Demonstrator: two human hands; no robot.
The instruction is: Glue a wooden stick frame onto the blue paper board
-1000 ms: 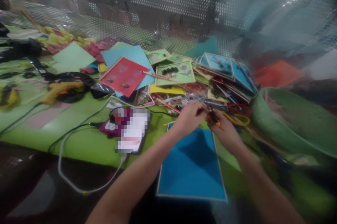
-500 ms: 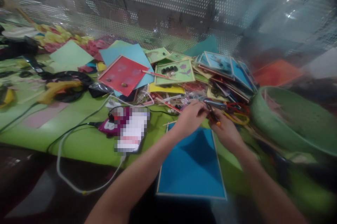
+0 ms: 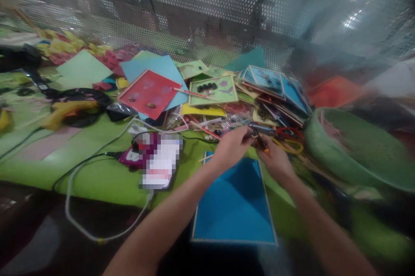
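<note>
My right hand (image 3: 275, 157) is closed around a small pair of dark pliers (image 3: 258, 139) with orange on the handles. My left hand (image 3: 234, 142) is pinched close to the jaws, and whatever its fingers hold is hidden. Both hands hover over the far edge of a blue sheet (image 3: 233, 211) edged with thin pale wooden strips. A short pale stick (image 3: 206, 158) juts out by the sheet's far left corner, partly behind my left forearm.
A phone (image 3: 164, 161) on a white cable lies left beside a purple power strip (image 3: 141, 155). To the right stands a green basin (image 3: 356, 146). Behind are a red framed card (image 3: 151, 94), a green framed card (image 3: 212, 90), stacked blue cards (image 3: 269, 81) and a yellow glue gun (image 3: 69, 109).
Both hands stay together over the blue sheet, with the pliers turned slightly. The whole view has shifted a little.
</note>
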